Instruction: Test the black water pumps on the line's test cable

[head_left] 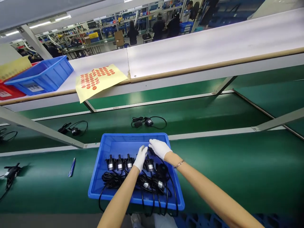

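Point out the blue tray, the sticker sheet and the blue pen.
blue tray (111, 144): head view, bare floor near its far left corner.
sticker sheet (101, 80): head view, middle of the yellow sheet.
blue pen (72, 167): head view, middle of its barrel.

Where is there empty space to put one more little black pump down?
The back strip of the blue tray, behind the row of pumps, is bare. So is the green belt right of the tray. The tray's front is crowded with cables, under both hands.

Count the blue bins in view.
2: one blue bin on the green belt under both gloved hands, another blue bin on the white shelf at upper left. More may be hidden.
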`<state>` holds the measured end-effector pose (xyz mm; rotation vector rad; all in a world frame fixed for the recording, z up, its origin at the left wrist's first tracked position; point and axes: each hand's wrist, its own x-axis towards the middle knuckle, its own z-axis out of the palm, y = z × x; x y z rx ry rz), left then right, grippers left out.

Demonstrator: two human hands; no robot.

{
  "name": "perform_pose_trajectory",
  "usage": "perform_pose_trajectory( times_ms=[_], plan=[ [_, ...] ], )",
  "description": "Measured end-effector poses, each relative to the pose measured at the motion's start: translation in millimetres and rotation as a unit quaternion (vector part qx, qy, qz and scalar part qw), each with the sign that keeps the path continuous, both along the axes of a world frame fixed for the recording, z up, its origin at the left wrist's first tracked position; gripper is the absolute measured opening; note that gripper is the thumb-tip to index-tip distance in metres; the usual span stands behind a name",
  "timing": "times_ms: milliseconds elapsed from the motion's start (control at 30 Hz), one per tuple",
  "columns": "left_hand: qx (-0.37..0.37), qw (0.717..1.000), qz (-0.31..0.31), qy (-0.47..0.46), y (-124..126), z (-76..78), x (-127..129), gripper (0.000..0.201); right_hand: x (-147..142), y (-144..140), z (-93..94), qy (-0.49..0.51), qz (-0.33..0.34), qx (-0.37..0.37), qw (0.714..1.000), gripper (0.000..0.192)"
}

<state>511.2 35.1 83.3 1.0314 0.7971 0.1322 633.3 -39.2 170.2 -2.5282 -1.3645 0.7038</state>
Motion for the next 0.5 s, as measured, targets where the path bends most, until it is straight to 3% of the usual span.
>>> perform_pose_trajectory(
  times_ms=[133, 267, 333, 400, 500],
  plan=[
    [-0.125, 0.987, -0.066, -0.081, -23, 42.2, -2, 0.067, -15, -26, 55.2, 0.016, -0.025, 0.092, 0.995, 0.022],
    [-0.250, 0.955, -0.077, -0.139, -60, 92.7, -44, 0.069, -42, -68, 92.5, 0.066, -0.095, 0.192, 0.975, 0.029],
    [-0.376, 0.910, -0.058, -0.163, -83, 116.3, -79, 0.064, -71, -98, 90.0, 0.097, -0.151, 0.236, 0.955, 0.042],
    [-0.491, 0.854, -0.001, -0.170, -106, 135.6, -117, 0.059, -116, -131, 72.1, 0.148, -0.180, 0.261, 0.937, 0.057],
    [-0.543, 0.814, 0.135, -0.158, -133, 152.1, -171, 0.047, -207, -183, 29.8, 0.269, -0.144, 0.253, 0.918, 0.064]
  ],
)
